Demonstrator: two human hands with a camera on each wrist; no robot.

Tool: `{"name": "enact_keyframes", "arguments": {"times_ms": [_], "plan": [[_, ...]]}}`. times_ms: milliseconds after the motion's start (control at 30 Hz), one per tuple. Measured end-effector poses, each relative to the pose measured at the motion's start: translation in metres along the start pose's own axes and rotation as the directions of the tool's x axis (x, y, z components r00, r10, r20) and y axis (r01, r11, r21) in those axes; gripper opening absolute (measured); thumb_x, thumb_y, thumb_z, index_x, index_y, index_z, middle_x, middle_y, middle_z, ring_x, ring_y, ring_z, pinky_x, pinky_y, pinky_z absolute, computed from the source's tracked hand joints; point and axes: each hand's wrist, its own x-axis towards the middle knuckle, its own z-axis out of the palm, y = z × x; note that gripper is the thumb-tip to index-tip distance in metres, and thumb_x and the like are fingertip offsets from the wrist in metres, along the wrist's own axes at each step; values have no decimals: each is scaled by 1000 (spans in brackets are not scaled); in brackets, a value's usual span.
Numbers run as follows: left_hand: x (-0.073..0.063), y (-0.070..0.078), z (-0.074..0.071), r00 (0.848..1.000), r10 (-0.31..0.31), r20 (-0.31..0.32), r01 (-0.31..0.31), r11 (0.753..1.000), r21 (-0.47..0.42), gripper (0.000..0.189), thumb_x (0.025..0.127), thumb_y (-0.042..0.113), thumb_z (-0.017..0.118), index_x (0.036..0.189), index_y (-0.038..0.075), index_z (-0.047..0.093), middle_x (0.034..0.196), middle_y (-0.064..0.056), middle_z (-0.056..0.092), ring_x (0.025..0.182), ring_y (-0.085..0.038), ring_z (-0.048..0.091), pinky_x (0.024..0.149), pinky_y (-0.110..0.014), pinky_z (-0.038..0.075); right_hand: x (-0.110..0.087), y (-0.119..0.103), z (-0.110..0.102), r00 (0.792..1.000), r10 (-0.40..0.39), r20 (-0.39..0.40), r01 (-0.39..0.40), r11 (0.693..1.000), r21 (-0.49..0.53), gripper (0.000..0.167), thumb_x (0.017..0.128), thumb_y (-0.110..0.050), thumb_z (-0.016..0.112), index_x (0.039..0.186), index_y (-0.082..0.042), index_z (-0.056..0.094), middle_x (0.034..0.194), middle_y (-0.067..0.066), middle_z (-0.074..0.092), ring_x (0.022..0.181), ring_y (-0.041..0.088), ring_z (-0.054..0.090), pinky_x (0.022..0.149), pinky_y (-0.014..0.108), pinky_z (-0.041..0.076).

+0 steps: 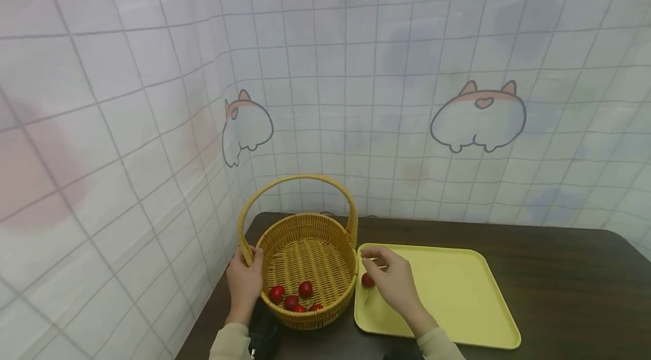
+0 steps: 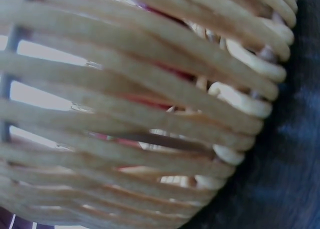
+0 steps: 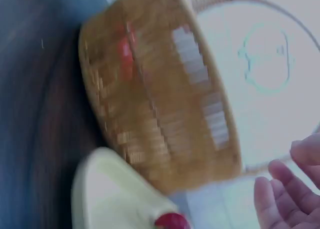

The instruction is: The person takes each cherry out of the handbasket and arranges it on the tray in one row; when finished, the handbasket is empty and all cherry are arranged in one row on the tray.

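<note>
A woven wicker basket [image 1: 310,258] with a tall hoop handle stands at the left of the table. My left hand [image 1: 245,278] grips its left side where the handle meets the rim; the left wrist view shows only the basket's woven wall [image 2: 120,89] close up. Several small round red fruits [image 1: 291,303] lie inside toward the near edge. My right hand [image 1: 394,281] hovers over the left part of a yellow tray [image 1: 442,292], fingers loosely bent and nothing between them. One more red fruit [image 1: 368,280], also low in the right wrist view [image 3: 172,221], lies on the tray beside that hand.
The dark wooden table [image 1: 564,281] extends to the right of the tray. A patterned wall cloth [image 1: 386,94] rises directly behind the table and along its left. The basket's handle [image 1: 305,177] arches above the rim.
</note>
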Motion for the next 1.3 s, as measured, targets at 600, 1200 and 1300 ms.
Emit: {"name": "enact_keyframes", "arguments": {"times_ms": [600,1200,1300], "plan": [[-2,-8,3,1000,-6,2,6,1000,-21,14,97,20,63,96,7,61,73,-6,53,63,-17,46,59,-31,38,8,-20,69,925,-108,365,161,980,-117,23,91,-11,69,114,-10,69,112,8,68,95,27,65,78,31,53],[3,-2,3,1000,10,30,-10,1000,-16,14,98,18,60,97,4,61,74,-9,53,64,-20,47,63,-34,39,19,-33,96,860,87,502,194,855,-481,27,84,-12,73,110,-14,74,106,-2,71,101,18,65,81,36,52],[4,-3,1,1000,9,24,-8,1000,-17,15,98,18,60,97,4,61,75,-10,54,66,-21,47,64,-35,38,19,-36,98,832,116,542,206,843,-497,28,83,-10,71,111,-15,73,101,-3,71,97,15,64,77,34,52]]}}
